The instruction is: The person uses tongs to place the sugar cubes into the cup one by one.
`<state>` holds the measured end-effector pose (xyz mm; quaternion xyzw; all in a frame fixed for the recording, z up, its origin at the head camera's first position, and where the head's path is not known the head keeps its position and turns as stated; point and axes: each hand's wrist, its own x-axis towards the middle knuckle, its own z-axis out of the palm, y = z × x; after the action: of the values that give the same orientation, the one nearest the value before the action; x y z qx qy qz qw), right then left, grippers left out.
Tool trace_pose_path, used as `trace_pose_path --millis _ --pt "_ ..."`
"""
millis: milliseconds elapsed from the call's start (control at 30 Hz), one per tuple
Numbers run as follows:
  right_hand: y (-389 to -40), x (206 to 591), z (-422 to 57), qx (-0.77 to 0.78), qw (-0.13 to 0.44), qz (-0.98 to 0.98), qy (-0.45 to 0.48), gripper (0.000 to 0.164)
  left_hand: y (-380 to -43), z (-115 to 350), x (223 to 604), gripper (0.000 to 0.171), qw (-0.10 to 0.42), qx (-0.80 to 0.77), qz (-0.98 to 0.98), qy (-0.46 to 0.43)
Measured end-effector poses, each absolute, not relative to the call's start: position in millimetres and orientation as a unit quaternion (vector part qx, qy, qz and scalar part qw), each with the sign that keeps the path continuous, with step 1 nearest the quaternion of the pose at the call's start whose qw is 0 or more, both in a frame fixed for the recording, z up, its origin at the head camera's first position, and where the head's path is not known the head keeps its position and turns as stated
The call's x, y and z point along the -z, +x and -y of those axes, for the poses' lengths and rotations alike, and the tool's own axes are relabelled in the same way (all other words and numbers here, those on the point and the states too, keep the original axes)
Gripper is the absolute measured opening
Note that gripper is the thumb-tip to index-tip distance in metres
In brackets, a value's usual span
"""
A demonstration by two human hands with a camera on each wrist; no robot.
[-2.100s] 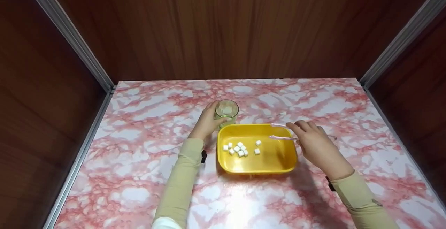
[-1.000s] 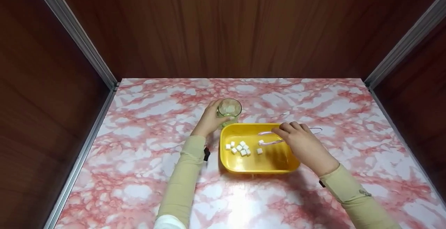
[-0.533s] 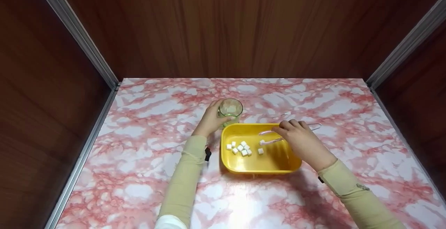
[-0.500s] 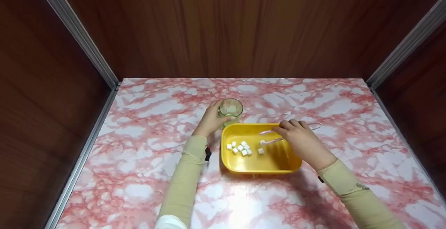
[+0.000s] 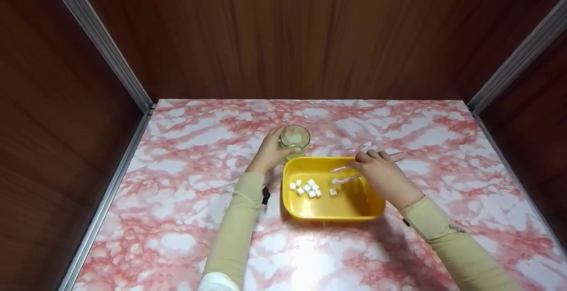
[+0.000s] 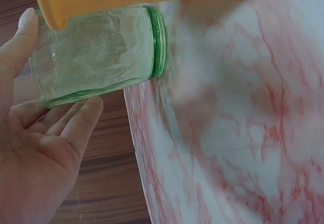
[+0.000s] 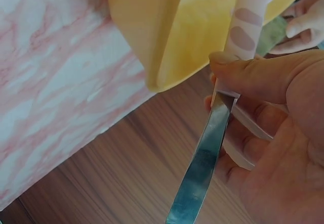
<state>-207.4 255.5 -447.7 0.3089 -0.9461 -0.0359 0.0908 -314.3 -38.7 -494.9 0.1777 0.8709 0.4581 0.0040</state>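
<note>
My left hand (image 5: pixel 269 153) holds a green-tinted drinking glass (image 6: pixel 101 52), thumb on one side and fingers on the other. The glass (image 5: pixel 295 138) stands upright on the table, just behind the yellow tray (image 5: pixel 332 218). In my right hand (image 5: pixel 384 178) is a pair of tongs (image 7: pixel 200 168) with metal arms and pink-and-white ends, pinched between thumb and fingers. Their two tips are apart inside the tray, the nearer one (image 5: pixel 347 179) right at a white cube (image 5: pixel 334 181). Another single cube (image 5: pixel 333 192) lies beside it, and several more white cubes (image 5: pixel 312 193) cluster at the tray's left.
A red-and-white marbled tabletop (image 5: pixel 190 229) lies under everything. Brown wood-look panels (image 5: pixel 301 38) stand at the back and both sides, with grey metal strips (image 5: pixel 102 38) along the corners.
My right hand has moved left and forward over the tray, bringing the tongs' nearer tip from above the tray's right part to one cube. The left hand keeps its hold on the glass.
</note>
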Motion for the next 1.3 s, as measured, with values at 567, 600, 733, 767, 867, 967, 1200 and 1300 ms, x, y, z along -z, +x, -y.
trace_pose_path --millis 567,600,733,767,867,967,1200,1300 --pt "-213.5 456.0 -247.9 0.053 0.116 0.942 0.31 0.035 -314.2 38.0 496.0 0.077 0.002 -0.471 -0.864 0.176" --pt "-213.5 456.6 -247.3 0.058 0.116 0.942 0.311 0.034 -314.3 38.1 495.9 0.077 0.002 -0.471 -0.865 0.176" --pt "-214.5 460.5 -245.7 0.072 0.121 0.939 0.314 0.032 -314.3 38.2 495.7 0.077 0.003 -0.471 -0.864 0.175" --pt "-214.9 461.5 -245.4 0.074 0.123 0.939 0.314 0.032 -314.5 38.2 495.8 0.077 0.003 -0.471 -0.865 0.174" --pt "-216.1 464.2 -244.7 0.081 0.13 0.937 0.315 0.029 -314.6 37.9 496.0 0.077 0.005 -0.47 -0.866 0.172" --pt "-215.9 465.4 -244.7 0.089 0.132 0.936 0.314 0.029 -314.8 37.4 496.1 0.076 0.004 -0.468 -0.867 0.172" --pt "-215.1 466.5 -244.9 0.098 0.146 0.932 0.316 0.025 -314.8 37.5 495.1 0.076 0.0 -0.467 -0.867 0.175" --pt "-214.7 467.4 -245.6 0.1 0.155 0.929 0.321 0.025 -314.6 38.0 494.8 0.077 -0.001 -0.468 -0.866 0.179"
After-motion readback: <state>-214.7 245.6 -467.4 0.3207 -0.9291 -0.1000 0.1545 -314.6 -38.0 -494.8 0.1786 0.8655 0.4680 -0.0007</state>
